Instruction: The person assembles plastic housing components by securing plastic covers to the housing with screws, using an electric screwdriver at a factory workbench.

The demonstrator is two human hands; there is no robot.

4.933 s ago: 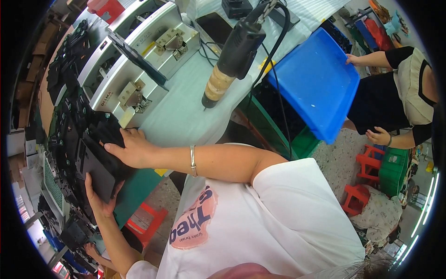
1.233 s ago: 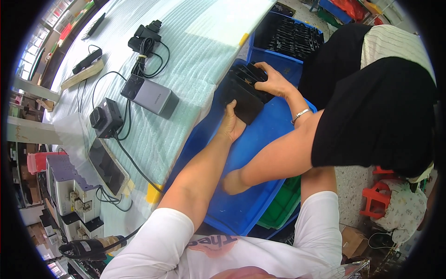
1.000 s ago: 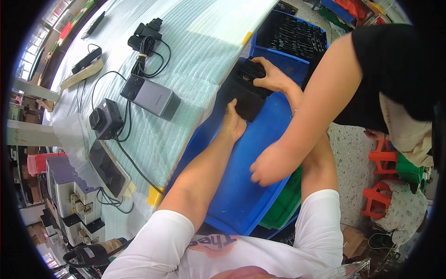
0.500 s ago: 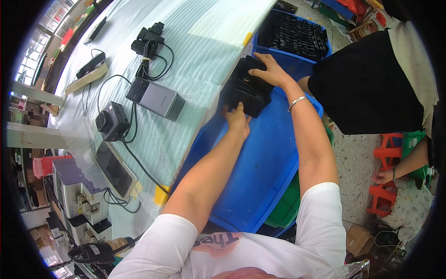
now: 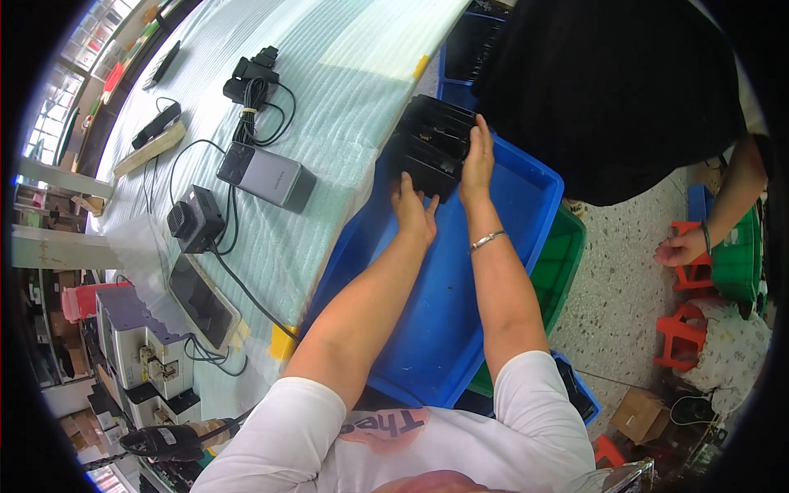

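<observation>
Several black box-shaped plastic parts [image 5: 436, 135] stand close together at the far end of a blue plastic bin [image 5: 444, 304]. My left hand [image 5: 415, 209] is at their near side, thumb raised against the nearest part and the other fingers low beside it. Along their right side lies my right hand [image 5: 477, 168], its fingers nearly straight and pressed to the parts. Between them the two hands hold the group; the parts' undersides are hidden.
Left of the bin, a foam-covered table [image 5: 345, 107] carries a grey power bank [image 5: 267, 177], a small black camera [image 5: 197, 218], cables and a phone [image 5: 201, 304]. Beyond the bin stands a person in a black apron [image 5: 608, 99]. A green bin [image 5: 567, 246] sits underneath.
My right hand has come off the top of the black parts and down along their right side. The person in the apron has moved left, covering most of the far blue bin.
</observation>
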